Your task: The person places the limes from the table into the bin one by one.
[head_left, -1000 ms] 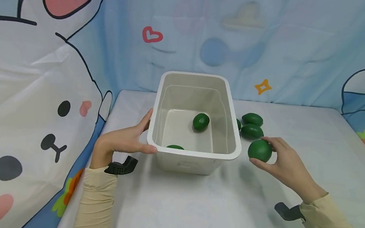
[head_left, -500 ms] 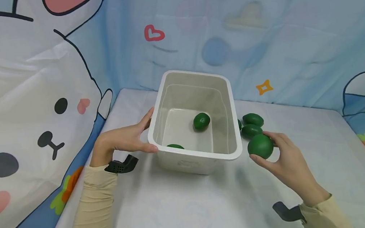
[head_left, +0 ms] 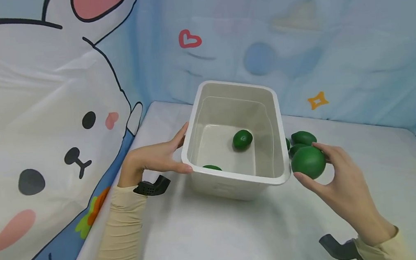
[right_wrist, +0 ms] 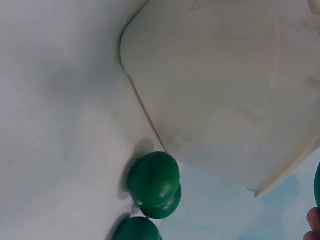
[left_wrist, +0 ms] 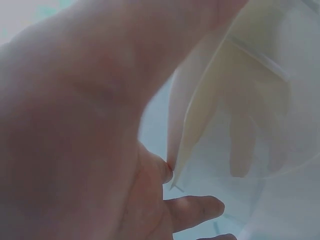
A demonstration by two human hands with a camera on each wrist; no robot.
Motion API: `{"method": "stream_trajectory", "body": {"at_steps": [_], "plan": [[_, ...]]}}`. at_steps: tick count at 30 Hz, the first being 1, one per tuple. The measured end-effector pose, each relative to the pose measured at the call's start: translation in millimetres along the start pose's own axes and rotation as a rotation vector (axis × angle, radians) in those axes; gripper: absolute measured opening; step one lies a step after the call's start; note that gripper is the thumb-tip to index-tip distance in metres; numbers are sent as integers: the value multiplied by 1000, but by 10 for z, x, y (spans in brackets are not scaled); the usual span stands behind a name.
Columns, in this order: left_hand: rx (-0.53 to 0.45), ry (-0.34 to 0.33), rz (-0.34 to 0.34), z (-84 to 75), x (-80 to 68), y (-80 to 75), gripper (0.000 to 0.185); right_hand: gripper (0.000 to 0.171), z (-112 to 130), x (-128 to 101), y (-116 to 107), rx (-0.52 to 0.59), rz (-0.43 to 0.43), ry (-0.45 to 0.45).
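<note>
Lime (head_left: 308, 162) pinched by right hand (head_left: 340, 184) fingertips beside bin (head_left: 278, 140) rim; rim strike risked. Left hand (head_left: 151, 161) flat-fingered against wall.

Open bin (head_left: 273, 99) mouth, two limes (head_left: 242, 139) inside; three limes (right_wrist: 154, 179) beside its right wall.

Left hand (left_wrist: 85, 130) is filling most of the frame, thumb and fingers pressing against the translucent white bin (left_wrist: 240, 115) wall; fingers are showing through it.
</note>
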State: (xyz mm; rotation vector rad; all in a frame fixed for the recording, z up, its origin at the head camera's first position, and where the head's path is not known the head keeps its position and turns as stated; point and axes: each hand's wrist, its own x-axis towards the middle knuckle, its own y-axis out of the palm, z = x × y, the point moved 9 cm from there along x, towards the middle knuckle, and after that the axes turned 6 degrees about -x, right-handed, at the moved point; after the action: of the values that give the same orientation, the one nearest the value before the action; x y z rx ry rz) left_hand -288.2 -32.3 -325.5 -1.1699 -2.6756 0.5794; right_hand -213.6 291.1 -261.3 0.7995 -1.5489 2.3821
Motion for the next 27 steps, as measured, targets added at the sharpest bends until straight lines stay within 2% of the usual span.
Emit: {"method": "stream_trajectory", "body": {"at_steps": [7,14,19,27], "plan": [[19,-47,14,19,34,11,125,78,108,-42,0,-13,-2,-12],[20,-39,25,32,36,7,121,81,244,-40,35,-27,-32,-45],[40,-58,18,44,21,-25,120,83,306,3,75,-33,-42,-81],[38,-17,35,-14,45,32,117,86,288,12,110,-35,-37,-119]]}}
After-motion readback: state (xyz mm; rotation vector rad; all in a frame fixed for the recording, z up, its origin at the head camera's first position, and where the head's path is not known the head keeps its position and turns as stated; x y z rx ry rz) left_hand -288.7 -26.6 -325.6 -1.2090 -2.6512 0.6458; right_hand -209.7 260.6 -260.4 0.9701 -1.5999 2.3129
